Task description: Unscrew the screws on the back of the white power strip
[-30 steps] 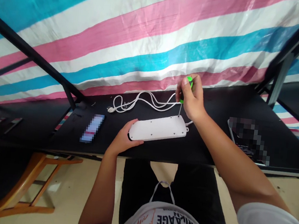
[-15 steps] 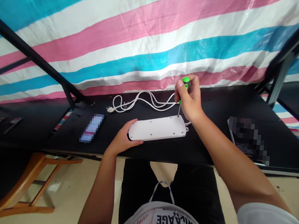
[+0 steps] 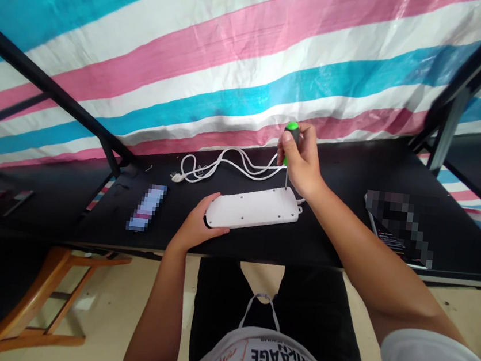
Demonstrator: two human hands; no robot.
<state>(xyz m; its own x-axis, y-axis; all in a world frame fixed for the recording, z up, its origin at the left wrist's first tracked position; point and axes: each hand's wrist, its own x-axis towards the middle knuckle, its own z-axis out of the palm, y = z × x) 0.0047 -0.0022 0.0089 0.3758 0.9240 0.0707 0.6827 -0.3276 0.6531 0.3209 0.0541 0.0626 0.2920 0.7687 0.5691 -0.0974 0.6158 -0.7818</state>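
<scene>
A white power strip [image 3: 259, 207] lies underside up on the black table, with several screw holes showing along its edges. My left hand [image 3: 198, 222] grips its left end, thumb along the near side and fingers at the far side. In my right hand [image 3: 302, 155] is a screwdriver [image 3: 291, 135] with a green and black handle, held nearly upright. Its shaft reaches down to the hole at the strip's far right corner. From the right end of the strip a white cord [image 3: 242, 166] runs behind it, ending in a plug [image 3: 175, 177] on the left.
A phone [image 3: 147, 207] lies left of the strip. On the right is a dark flat item [image 3: 395, 230], partly blurred out. Black metal posts [image 3: 59, 96] and a striped plastic sheet [image 3: 235, 75] stand behind. Another person sits at far left near a wooden chair [image 3: 45, 297].
The screwdriver's handle has tipped slightly left and now stands more upright, my right hand shifting with it. My left hand and the power strip stay in place.
</scene>
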